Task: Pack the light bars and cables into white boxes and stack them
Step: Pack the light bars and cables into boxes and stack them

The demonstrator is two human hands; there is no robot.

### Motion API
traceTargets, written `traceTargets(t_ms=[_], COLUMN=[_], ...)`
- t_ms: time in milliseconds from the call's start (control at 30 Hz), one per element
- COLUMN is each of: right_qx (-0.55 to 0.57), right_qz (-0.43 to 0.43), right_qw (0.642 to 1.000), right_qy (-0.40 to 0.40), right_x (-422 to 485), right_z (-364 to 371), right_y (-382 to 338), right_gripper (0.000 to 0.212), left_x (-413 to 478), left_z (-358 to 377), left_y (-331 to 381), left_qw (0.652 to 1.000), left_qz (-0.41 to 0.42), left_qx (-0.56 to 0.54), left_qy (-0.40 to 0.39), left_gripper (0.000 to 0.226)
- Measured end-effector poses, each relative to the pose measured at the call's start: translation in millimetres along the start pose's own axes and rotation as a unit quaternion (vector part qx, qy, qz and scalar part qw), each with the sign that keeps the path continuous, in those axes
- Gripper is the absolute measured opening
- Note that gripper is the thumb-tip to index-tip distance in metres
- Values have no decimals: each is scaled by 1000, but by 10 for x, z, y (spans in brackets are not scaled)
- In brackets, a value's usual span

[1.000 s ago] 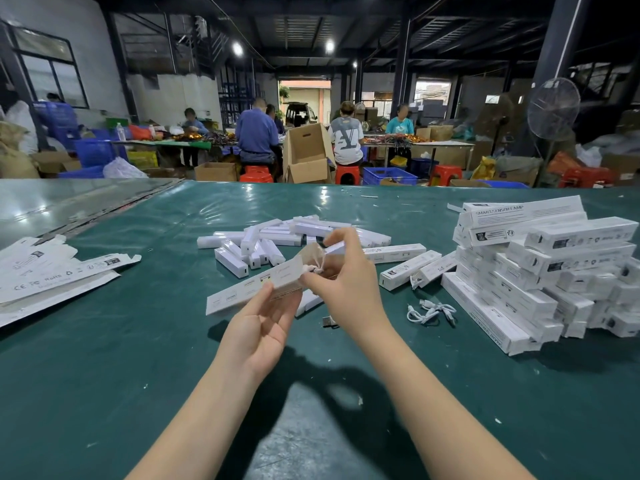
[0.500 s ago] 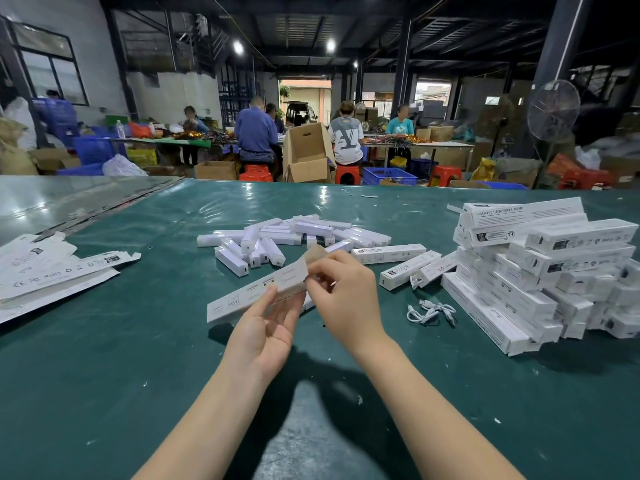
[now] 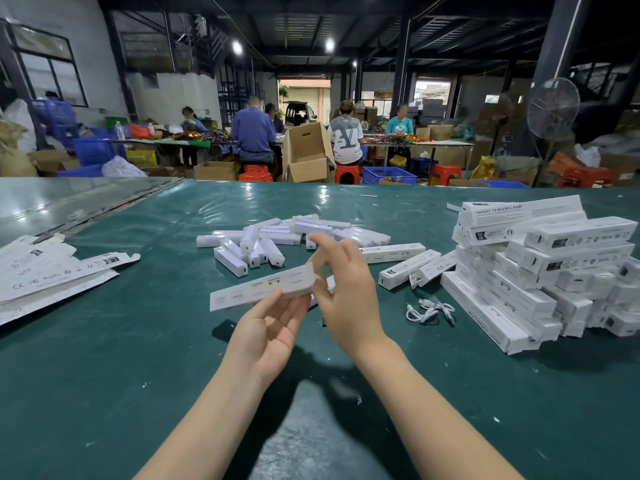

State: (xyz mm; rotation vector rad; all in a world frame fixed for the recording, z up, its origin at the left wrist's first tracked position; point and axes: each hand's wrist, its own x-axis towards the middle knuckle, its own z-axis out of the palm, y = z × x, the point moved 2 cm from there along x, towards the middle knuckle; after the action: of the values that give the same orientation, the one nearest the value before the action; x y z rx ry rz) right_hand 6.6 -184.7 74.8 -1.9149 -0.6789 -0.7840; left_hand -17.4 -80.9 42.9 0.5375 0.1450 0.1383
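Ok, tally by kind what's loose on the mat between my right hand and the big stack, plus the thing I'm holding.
single boxes: 3
cable tangle: 1 (strands too tangled to count)
held box, in the left hand: 1
Total: 5

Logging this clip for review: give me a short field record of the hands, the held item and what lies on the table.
left hand: holds box from below, near its right end
right hand: fingers loose at that end; contact unclear
box: long, white, tilted, above table
light bars: loose pile behind hands
stack: white boxes, right
cable: coiled, beside stack
flat boxes: unfolded, far left
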Motion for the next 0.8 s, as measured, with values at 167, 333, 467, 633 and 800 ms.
traceTargets(t_ms=[167,333,467,633,800], right_qx=[160,221,294,319,461], right_qz=[182,172,201,267,432], right_qw=[969,958,928,904,760], right_qy=[-41,-60,-105,-98,-153], right_x=[50,36,33,31,-94], right_z=[-25,25,27,46,202], right_y=[78,6,3,46,71], right_gripper=[36,33,32,27,11], left_x=[25,36,61,80,52], left_z=[-16,-41,-30,-68,-74], left_y=[63,134,180,145,141], left_qw=[1000,1000,998,995,974], left_qz=[-5,25,49,72,156], left_qx=[-2,-1,20,75,158], left_qy=[5,-5,-27,3,51], left_gripper=[16,16,22,12,15])
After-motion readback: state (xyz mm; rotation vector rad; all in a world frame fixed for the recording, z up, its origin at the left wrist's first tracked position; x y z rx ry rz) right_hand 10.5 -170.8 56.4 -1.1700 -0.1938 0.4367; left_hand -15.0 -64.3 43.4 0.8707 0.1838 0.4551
